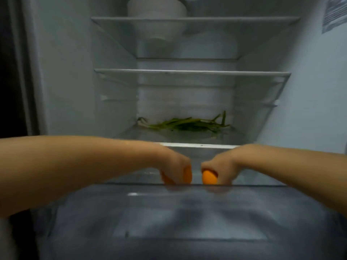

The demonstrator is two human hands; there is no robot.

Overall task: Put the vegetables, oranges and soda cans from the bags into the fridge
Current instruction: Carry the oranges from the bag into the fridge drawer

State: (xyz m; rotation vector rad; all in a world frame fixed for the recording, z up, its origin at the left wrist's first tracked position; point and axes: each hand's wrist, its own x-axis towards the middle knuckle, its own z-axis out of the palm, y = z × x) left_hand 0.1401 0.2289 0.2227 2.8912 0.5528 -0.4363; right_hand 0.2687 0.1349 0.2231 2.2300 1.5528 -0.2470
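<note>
Both my arms reach into the open fridge, just behind the front wall of the pulled-out clear drawer (187, 188). My left hand (174, 164) grips an orange (186, 176), fingers curled down over it. My right hand (221, 166) grips a second orange (208, 177) the same way. The two oranges are side by side, a small gap apart, low in the fridge under the bottom glass shelf (199, 145). A bunch of green vegetables (187, 123) lies at the back of that shelf.
Two more glass shelves (191, 72) sit above. A white round container (157, 8) stands on the top one. The fridge's white side walls close in left and right. The drawer's smoky front fills the lower part of the view.
</note>
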